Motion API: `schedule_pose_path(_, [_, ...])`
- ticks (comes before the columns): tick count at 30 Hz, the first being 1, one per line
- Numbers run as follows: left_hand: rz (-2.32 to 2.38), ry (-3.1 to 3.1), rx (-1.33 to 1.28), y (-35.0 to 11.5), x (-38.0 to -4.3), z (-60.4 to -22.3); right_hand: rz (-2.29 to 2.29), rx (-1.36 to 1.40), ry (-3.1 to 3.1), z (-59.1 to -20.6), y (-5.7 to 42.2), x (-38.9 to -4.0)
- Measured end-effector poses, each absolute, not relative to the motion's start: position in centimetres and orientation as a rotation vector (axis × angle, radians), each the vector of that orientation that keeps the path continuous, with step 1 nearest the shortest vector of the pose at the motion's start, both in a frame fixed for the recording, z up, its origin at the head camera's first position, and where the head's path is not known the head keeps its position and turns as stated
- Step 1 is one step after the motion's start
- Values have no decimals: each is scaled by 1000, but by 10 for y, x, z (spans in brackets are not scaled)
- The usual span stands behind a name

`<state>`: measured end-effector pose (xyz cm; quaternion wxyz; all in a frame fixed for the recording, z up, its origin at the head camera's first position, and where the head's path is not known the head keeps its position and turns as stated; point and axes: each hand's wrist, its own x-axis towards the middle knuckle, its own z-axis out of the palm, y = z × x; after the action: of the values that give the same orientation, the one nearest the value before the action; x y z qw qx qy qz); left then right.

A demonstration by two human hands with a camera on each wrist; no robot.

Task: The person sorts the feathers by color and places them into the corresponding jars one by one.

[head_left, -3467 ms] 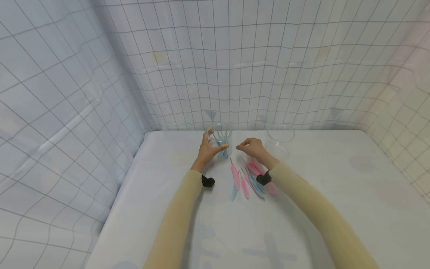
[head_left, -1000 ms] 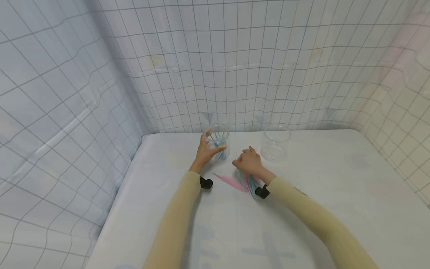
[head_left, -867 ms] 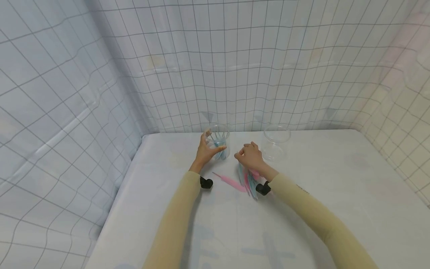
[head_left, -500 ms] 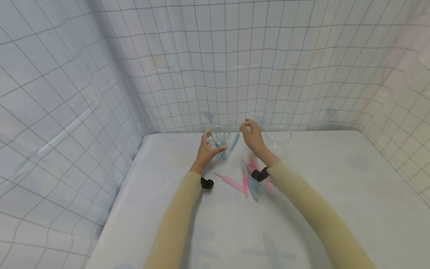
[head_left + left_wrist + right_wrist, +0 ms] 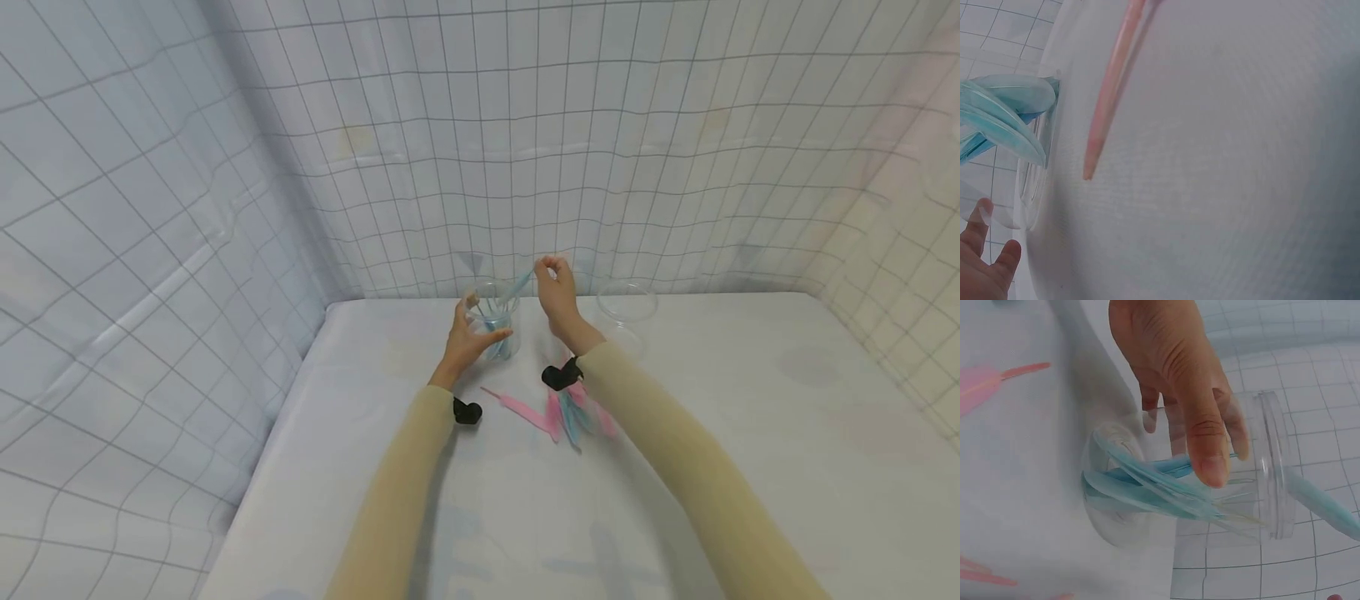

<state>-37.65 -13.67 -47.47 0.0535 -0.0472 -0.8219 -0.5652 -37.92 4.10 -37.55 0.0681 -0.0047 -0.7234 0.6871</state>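
Observation:
My left hand (image 5: 462, 340) grips a clear plastic jar (image 5: 1279, 465) standing upright at the back of the table, thumb in front and fingers behind. Several blue feathers (image 5: 1147, 487) lean inside it, quills up. Over the jar's mouth, my right hand (image 5: 557, 292) pinches another blue feather (image 5: 516, 287) by its upper end. That feather slants down left, its lower tip at the mouth; the right wrist view shows the tip just within the rim. Beneath my right wrist lies a loose pile of pink and blue feathers (image 5: 573, 417), partly hidden by the wrist camera.
A second clear jar (image 5: 628, 320) stands to the right, partly behind my right forearm. One pink feather (image 5: 525, 412) lies left of the pile, quill toward the first jar. A grid-patterned curtain (image 5: 420, 192) hangs behind the table and along both sides.
My right hand has lifted a blue feather from the pile, carried it up and back, and tilted it over the jar's mouth. The left hand keeps its hold on the jar.

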Motion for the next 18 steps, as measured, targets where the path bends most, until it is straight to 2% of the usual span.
schedule_pose_path(7, [-1720,-2491,-156,-133,-375,-477,2042,6,-2429,-391,47,-377])
schedule_pose_path(18, [-1728,-2475,-181,-137,-377,-478,1835,154,-2742,-412,87,-366])
